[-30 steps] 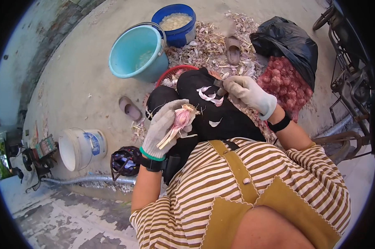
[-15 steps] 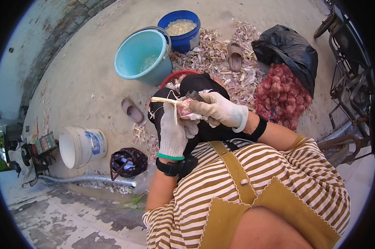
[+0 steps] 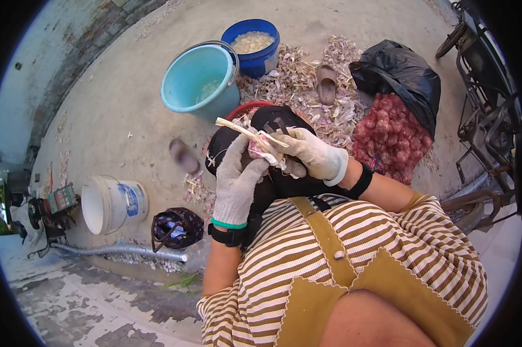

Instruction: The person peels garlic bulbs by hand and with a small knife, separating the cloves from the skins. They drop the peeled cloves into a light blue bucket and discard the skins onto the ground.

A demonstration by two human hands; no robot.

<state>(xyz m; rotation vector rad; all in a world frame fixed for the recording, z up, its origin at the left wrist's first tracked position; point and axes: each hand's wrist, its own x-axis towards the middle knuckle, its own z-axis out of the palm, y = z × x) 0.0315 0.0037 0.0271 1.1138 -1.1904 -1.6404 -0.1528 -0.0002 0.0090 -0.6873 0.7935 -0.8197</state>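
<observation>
Left hand (image 3: 238,179) clasping garlic bulb (image 3: 256,149), right hand (image 3: 307,153) closed around knife (image 3: 277,124), white bucket (image 3: 113,202) label illegible

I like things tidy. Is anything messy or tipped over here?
Yes. Garlic skins lie strewn all around by the blue tub, like a spill, and a white bucket lies tipped on its side.

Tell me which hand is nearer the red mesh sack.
Right. The right hand sits just left of the sack; the left hand, gripping the garlic bulb, lies farther left.
</observation>
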